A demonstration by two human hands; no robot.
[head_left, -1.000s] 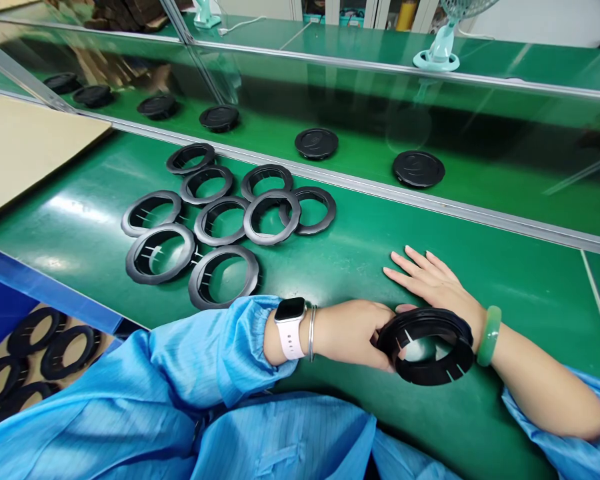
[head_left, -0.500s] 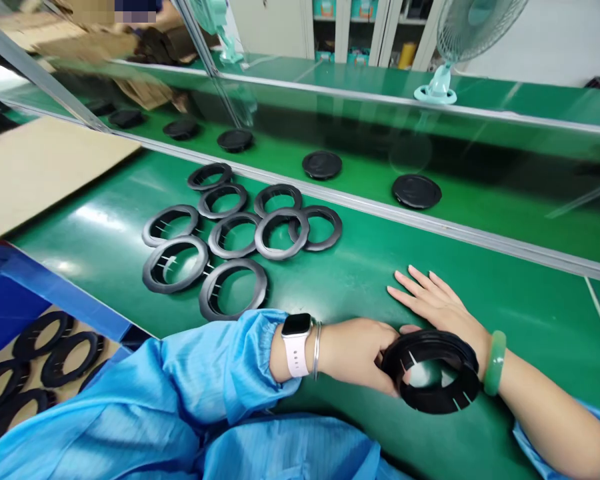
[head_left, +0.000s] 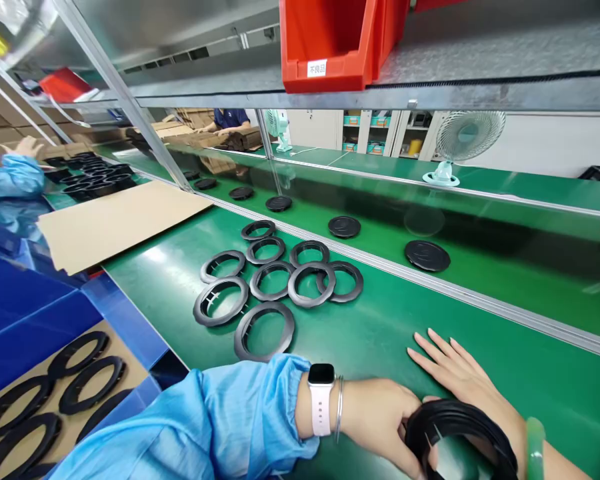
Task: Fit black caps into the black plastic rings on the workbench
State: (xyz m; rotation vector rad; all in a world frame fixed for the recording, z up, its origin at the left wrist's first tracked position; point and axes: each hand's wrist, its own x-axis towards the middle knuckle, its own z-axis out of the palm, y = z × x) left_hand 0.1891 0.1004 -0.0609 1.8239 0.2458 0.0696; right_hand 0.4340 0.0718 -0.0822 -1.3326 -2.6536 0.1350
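Observation:
My left hand [head_left: 383, 413], with a watch on its wrist, is closed around the side of a black plastic ring [head_left: 457, 413] near the bottom edge of the view. My right hand [head_left: 467, 377], with a green bangle, lies palm down over the green tabletop, fingers stretched and spread. Its thumb is partly hidden behind the held ring, and whether it touches the ring I cannot tell. To the left of my hands, several similar black rings [head_left: 290, 327] lie on the table, some overlapping, with short prongs showing on a few.
Black discs [head_left: 427, 255] lie in a row on the green strip beyond the metal rail. At left are a cardboard sheet [head_left: 130, 223] and a blue box [head_left: 35, 340] containing more rings. A red bin [head_left: 325, 79] sits on the overhead shelf. Another person's sleeve [head_left: 7, 180] shows far left.
The view has tilted up, bringing the overhead shelf, the red bin and the person at far left into sight. Both hands keep nearly the same pose, with the ring still in my left hand.

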